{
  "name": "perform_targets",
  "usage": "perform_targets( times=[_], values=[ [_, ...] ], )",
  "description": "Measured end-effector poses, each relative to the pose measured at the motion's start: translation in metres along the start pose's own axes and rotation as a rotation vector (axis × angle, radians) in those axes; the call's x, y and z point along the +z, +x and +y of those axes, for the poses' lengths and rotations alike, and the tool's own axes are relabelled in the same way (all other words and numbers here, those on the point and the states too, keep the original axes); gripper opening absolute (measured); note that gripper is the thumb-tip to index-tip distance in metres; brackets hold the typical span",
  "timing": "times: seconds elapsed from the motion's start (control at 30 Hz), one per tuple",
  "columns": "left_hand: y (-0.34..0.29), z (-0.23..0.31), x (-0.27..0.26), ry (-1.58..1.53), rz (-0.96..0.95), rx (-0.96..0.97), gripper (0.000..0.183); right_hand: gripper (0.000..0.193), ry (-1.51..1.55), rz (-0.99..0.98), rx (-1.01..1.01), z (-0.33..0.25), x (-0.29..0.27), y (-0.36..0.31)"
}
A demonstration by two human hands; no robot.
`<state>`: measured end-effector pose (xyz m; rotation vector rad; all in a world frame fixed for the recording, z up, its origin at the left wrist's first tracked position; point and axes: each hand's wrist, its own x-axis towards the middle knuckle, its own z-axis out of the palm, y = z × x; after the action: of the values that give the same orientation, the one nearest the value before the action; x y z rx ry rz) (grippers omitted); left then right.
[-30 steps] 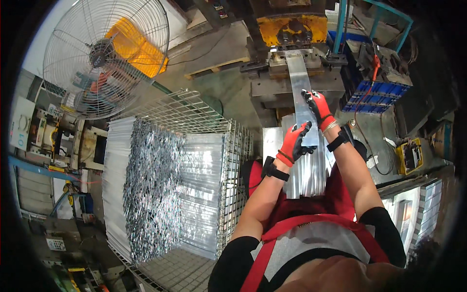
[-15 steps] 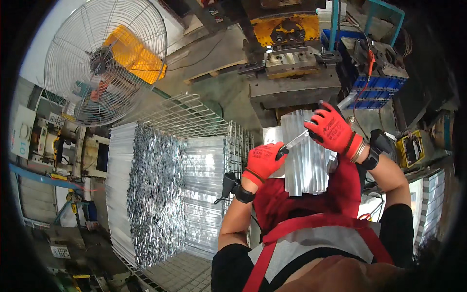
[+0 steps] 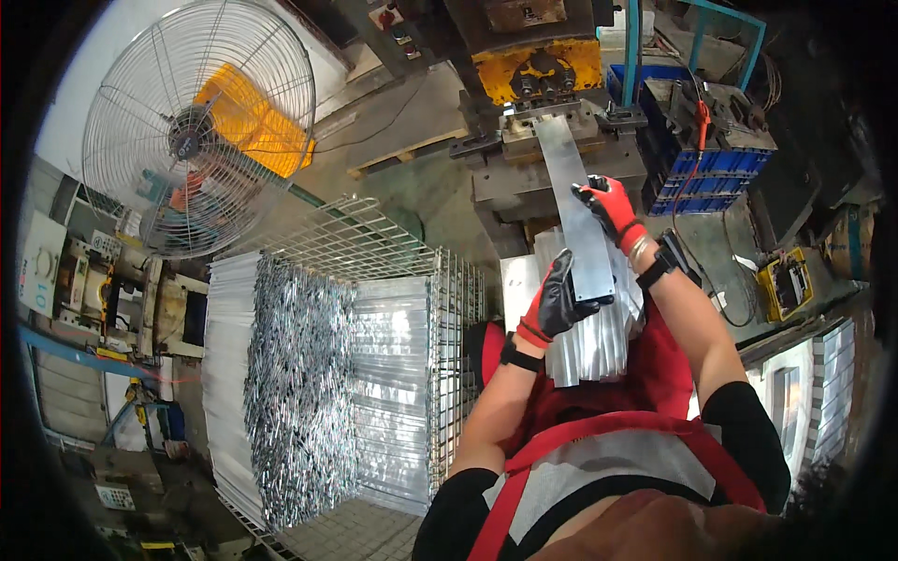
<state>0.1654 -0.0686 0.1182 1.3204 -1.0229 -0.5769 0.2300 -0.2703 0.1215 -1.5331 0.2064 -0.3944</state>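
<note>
A long flat metal strip [image 3: 572, 201] slants away from me, its broad face turned up. Its far end reaches the die [image 3: 524, 131] of the press. Around the near end, my left hand [image 3: 554, 297], in a red and black glove, is closed with the thumb along the left edge. Farther up, my right hand [image 3: 613, 213], gloved alike, pinches the strip's right edge. Beneath the strip, a stack of shiny metal strips [image 3: 585, 353] lies at my lap, partly hidden by the held piece and my left hand.
A wire mesh cage [image 3: 456, 327] full of stacked metal strips [image 3: 304, 383] stands at my left, with a large fan [image 3: 192, 131] beyond it. Blue crates [image 3: 716, 161] stand right of the press [image 3: 552, 178]. A yellow bin [image 3: 788, 285] sits at far right.
The strip has turned from edge-on between my hands to broad face up, its far end now at the die. My left hand has moved right; my right hand has shifted slightly left.
</note>
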Motion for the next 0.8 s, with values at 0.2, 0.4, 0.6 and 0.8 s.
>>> perform_targets(
  times=[0.2,0.4,0.6,0.8],
  values=[
    [0.027,0.013,0.002,-1.087,0.233,-0.314,0.054,0.016,0.127,-0.022,0.053,0.008,0.012,0.015],
    [0.034,-0.002,-0.002,-0.982,0.293,-0.371,0.044,0.012,0.428,-0.062,0.117,0.009,0.009,0.019],
    [0.033,-0.004,-0.001,-0.892,0.317,-0.397,0.044,0.011,0.396,-0.065,0.106,0.01,0.007,0.019],
    [0.032,-0.009,-0.004,-0.935,0.297,-0.377,0.042,0.011,0.385,-0.054,0.118,0.013,0.009,0.023]
  ],
)
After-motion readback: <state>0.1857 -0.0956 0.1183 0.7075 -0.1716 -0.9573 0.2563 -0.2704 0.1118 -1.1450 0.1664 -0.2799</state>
